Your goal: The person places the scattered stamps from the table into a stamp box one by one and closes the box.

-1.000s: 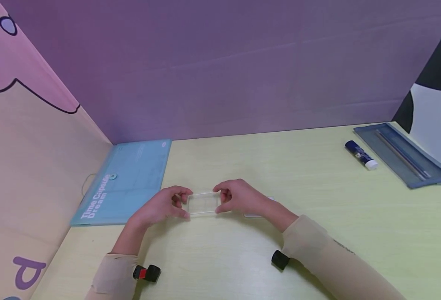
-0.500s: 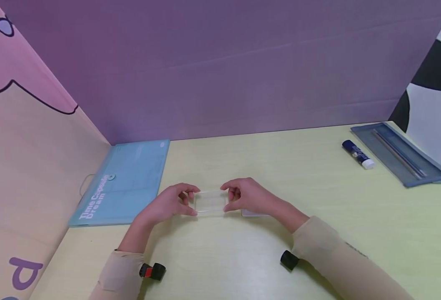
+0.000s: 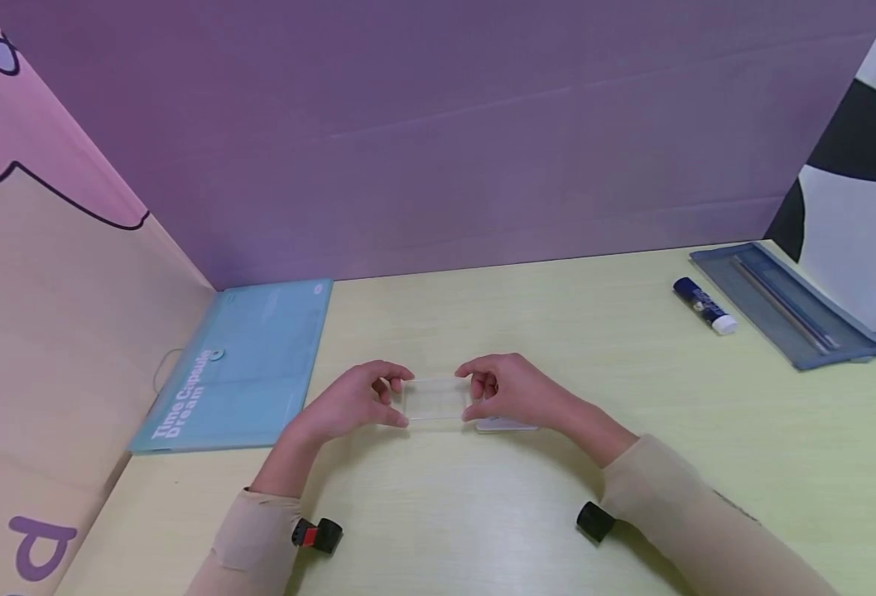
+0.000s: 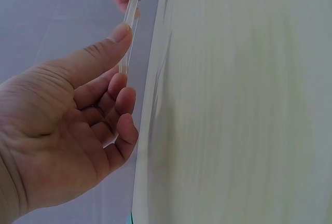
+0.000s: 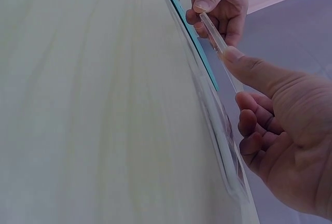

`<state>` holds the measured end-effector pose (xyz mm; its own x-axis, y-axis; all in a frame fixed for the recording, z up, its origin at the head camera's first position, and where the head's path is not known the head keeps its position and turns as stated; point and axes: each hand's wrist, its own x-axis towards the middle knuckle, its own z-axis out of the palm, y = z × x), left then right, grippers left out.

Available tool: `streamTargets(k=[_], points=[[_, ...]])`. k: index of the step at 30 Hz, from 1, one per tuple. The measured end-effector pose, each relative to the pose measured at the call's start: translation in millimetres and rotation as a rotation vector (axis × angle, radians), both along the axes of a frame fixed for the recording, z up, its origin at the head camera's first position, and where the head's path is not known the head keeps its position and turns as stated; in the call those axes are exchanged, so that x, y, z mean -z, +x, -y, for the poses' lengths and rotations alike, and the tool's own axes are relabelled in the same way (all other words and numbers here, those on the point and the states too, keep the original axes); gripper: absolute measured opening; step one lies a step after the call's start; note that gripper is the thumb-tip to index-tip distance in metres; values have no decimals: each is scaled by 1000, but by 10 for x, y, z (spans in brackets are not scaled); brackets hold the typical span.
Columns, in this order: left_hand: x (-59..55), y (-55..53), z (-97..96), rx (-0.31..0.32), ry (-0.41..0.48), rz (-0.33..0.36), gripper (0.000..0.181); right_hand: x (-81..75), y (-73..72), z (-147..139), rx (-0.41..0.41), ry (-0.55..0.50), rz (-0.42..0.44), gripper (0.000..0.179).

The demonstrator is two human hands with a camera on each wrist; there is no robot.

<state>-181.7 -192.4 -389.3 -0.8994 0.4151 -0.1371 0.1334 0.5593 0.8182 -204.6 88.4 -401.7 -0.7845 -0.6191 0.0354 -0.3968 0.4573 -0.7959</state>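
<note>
Between both hands is a clear rectangular plastic piece [image 3: 435, 399], shallow and thin, held above the table. My left hand [image 3: 356, 401] pinches its left end between thumb and fingers. At the other end my right hand [image 3: 522, 393] pinches it the same way. In the left wrist view the clear plastic piece [image 4: 133, 14] shows edge-on beyond the left thumb. Under and behind the right hand lies a flat, pale-edged item [image 3: 507, 425] on the table, mostly hidden. The right wrist view shows this low transparent item [image 5: 220, 141] lying flat.
A blue document folder [image 3: 244, 364] lies on the left of the table [image 3: 438, 530]. At the far right are a dark blue glue stick [image 3: 705, 306] and a grey-blue zip pouch [image 3: 788, 306] with thin rods inside. A purple backdrop [image 3: 438, 141] closes off the back.
Both hands have shifted slightly right in the head view, carrying the clear plastic piece between them. The head view has turned a little, so the folder, glue stick and pouch appear slightly further left.
</note>
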Motion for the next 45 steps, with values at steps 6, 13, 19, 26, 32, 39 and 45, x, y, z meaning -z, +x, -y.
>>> streamTargets(k=[6,13,19,26,32,39,45], points=[[15,-27,-102,6,-9,-1,54,6,17,-103,25,6,17,52],[-3,-45,-257,13,-8,4,52,20,35,-240,39,30,-12,52],[18,-74,-355,29,-13,3,53,22,52,-334,57,41,17,52],[4,-77,-459,46,-25,2,54,41,63,-440,58,45,9,52],[-3,-80,-535,63,-32,5,54,42,82,-518,67,51,18,52],[14,-91,-628,71,-38,10,54,45,96,-602,81,51,39,53],[17,-83,-701,86,-38,6,54,46,105,-673,87,72,42,54]])
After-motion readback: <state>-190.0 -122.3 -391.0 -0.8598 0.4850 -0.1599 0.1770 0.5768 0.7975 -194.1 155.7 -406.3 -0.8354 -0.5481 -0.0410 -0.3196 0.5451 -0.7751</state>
